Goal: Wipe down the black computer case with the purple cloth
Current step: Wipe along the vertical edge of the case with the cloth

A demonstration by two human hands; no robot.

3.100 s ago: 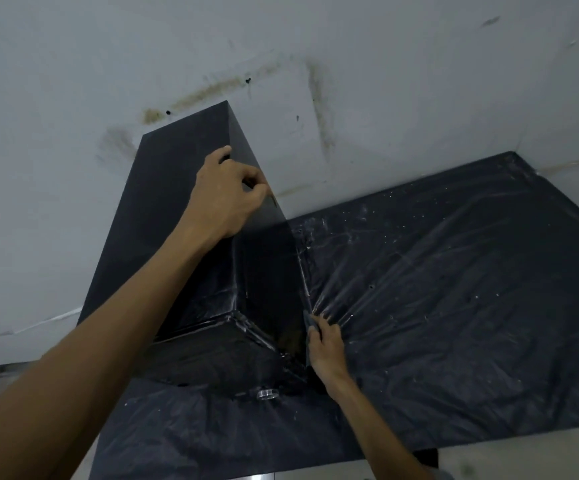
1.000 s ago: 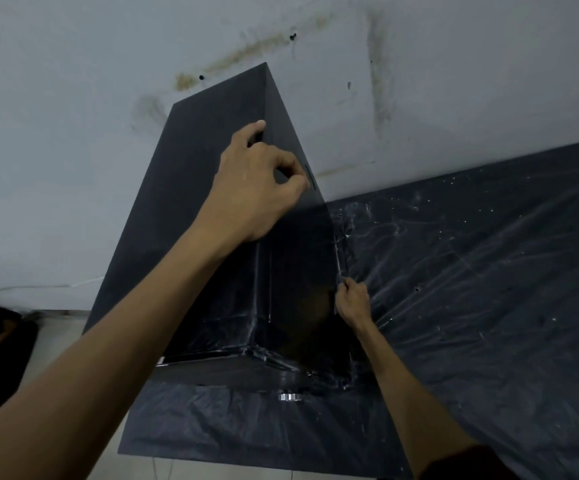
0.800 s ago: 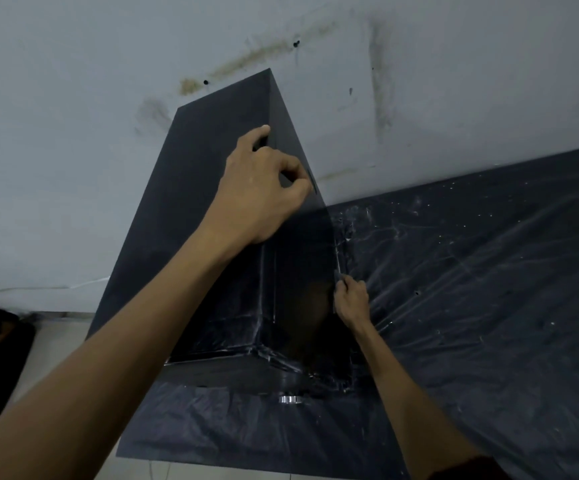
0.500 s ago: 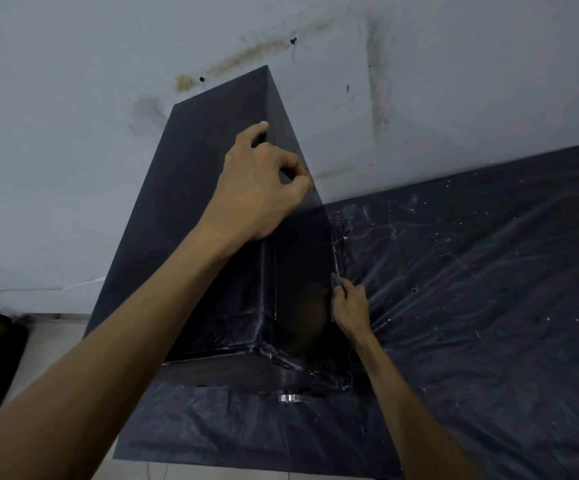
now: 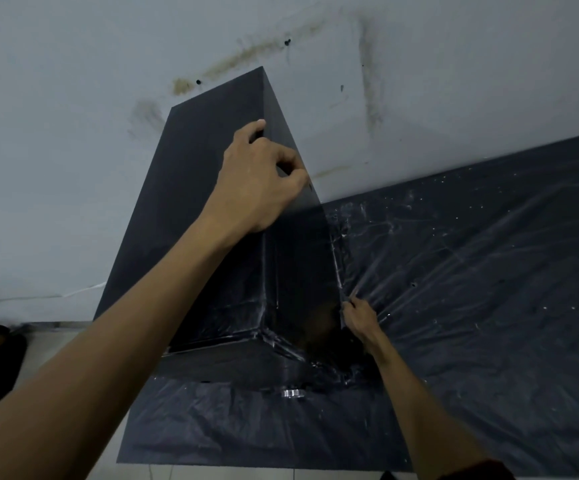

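By a stained wall (image 5: 419, 64), on a table under shiny black plastic (image 5: 489, 289), I see my left hand (image 5: 260, 181) curled over the top edge of the tall black computer case (image 5: 198, 209), while my right hand (image 5: 361, 320) pinches down low at the case's right side, the purple cloth too hidden to tell.

A table (image 5: 212, 441) covered in black plastic sheeting (image 5: 489, 306) carries the computer case (image 5: 191, 209).

Crinkled black plastic sheet (image 5: 471, 306) below stained wall (image 5: 73, 98).
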